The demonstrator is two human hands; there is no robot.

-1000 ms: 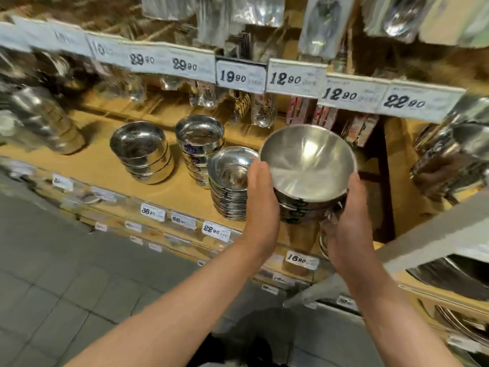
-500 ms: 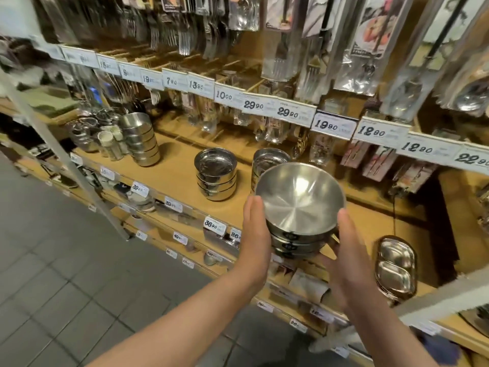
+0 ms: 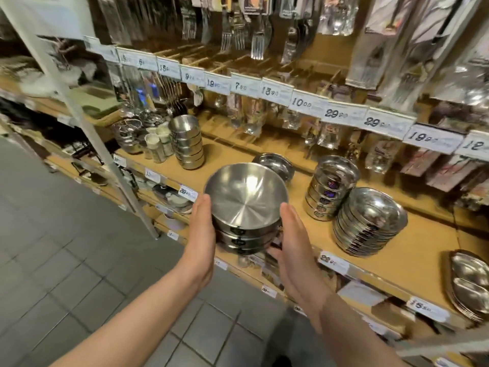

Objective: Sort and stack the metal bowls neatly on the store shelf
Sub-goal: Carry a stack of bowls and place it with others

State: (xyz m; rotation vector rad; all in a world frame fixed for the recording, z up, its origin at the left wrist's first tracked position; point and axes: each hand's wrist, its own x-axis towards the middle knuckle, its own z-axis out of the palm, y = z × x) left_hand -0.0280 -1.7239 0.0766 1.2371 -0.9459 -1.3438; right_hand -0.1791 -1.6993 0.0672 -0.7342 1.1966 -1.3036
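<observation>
I hold a short stack of steel bowls between both palms, in front of the wooden shelf. My left hand presses its left side and my right hand cups the right side and bottom. Behind the held stack a low bowl stack sits on the shelf. To the right stand a taller stack of deep bowls and a leaning stack of shallow bowls. Another deep stack is at the far left.
Divided steel trays lie at the shelf's right end. Small cups and wire baskets crowd the left end. Price tags line the shelf edges, packaged cutlery hangs above, and a white upright post crosses the left.
I have carried the bowl stack leftward along the shelf and slightly lower. The stacks that were left of my hands now lie behind and to the right of them.
</observation>
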